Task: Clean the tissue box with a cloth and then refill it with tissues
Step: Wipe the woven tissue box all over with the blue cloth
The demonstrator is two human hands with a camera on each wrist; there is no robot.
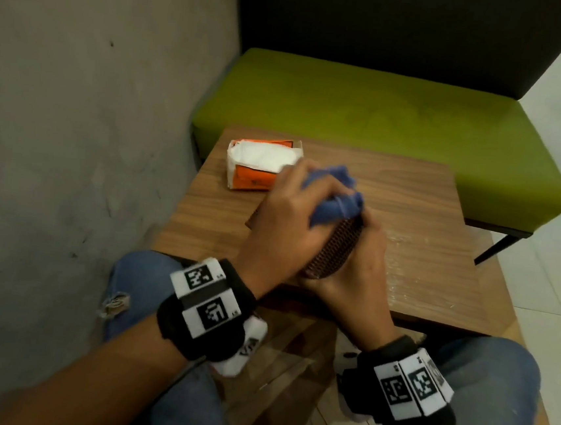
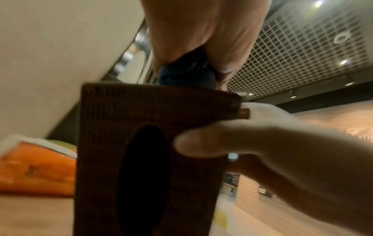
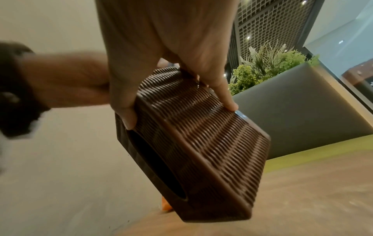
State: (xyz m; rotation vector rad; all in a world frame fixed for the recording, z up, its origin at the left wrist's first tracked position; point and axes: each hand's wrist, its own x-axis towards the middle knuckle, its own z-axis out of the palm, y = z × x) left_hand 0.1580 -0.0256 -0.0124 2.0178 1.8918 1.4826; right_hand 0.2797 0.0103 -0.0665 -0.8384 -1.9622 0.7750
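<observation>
Brown ribbed box (image 1: 335, 248) stands on end near the bench's (image 1: 427, 206) front edge; the right hand (image 1: 362, 258) grips it, the left hand (image 1: 285, 219) clutches a blue cloth (image 1: 337, 197) on its top. An orange tissue pack (image 1: 259, 165) lies behind. Left wrist: the cloth (image 2: 187, 76) meets the box's (image 2: 125, 115) upper edge. Right wrist: fingers (image 3: 224, 95) clasp the box (image 3: 206, 140), tilted.
</observation>
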